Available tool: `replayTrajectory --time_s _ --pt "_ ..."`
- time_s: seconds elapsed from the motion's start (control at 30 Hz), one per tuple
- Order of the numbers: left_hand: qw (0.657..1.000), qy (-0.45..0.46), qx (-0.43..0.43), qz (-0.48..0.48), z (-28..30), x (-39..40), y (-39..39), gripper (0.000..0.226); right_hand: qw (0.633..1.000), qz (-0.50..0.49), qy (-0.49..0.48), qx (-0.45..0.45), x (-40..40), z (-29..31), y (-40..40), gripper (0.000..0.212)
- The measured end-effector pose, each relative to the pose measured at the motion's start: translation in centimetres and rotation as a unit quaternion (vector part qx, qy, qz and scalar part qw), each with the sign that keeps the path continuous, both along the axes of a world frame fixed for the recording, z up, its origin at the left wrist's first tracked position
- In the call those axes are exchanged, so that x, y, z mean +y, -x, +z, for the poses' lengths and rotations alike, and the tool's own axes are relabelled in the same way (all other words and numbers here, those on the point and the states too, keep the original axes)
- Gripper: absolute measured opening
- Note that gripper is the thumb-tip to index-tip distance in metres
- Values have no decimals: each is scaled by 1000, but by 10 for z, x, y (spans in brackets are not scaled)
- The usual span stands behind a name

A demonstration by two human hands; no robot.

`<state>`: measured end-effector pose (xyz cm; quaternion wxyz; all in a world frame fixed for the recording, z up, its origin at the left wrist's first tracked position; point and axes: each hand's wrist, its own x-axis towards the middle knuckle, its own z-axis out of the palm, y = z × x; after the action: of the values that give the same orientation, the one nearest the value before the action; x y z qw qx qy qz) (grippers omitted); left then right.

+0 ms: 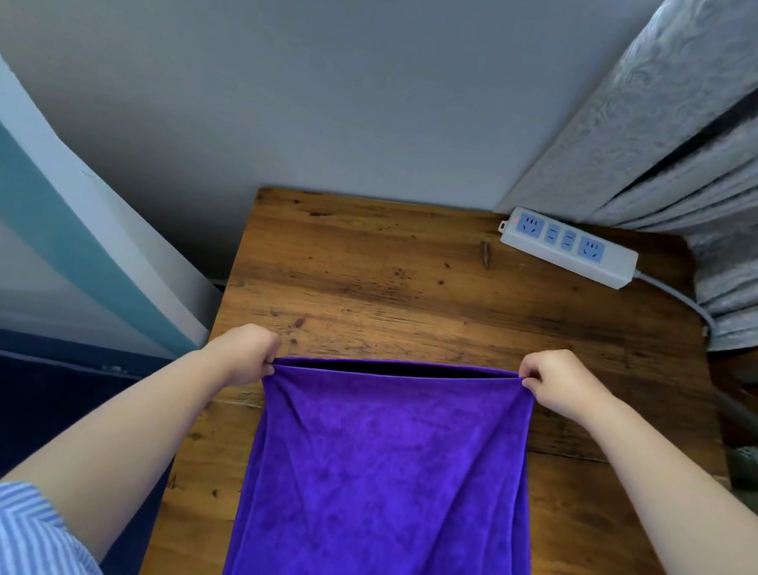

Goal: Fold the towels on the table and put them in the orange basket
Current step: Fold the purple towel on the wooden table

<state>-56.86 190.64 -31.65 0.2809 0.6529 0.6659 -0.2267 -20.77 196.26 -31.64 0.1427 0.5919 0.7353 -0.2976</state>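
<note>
Left hand (245, 351) and right hand (552, 379) each pinched a towel (388, 489) corner above the surface (416, 293); folding was underway, laying it flat likely next.

No legible text, not even on the power strip (568, 246)

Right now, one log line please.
left hand: pinches purple towel corner | right hand: pinches other corner | orange basket: unseen

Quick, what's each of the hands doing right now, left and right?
Left hand: closed, pinching the left top corner of the purple plush towel.
Right hand: closed, pinching the towel's right top corner.
</note>
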Motion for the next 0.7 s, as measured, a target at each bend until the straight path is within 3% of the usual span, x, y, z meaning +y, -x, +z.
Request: replayTrajectory --time_s 0.17,0.37,0.7 --pt "999 -35 -1 6 16 -8 1 14 997 58 -51 -27 -15 14 1 12" --pt "989 -129 -35 58 59 -24 -1 29 993 45 -103 -23 -40 50 0 12" --pt "888 -390 -155 185 183 -40 -14 37 953 -1 -304 -10 -69 157 -6 20"
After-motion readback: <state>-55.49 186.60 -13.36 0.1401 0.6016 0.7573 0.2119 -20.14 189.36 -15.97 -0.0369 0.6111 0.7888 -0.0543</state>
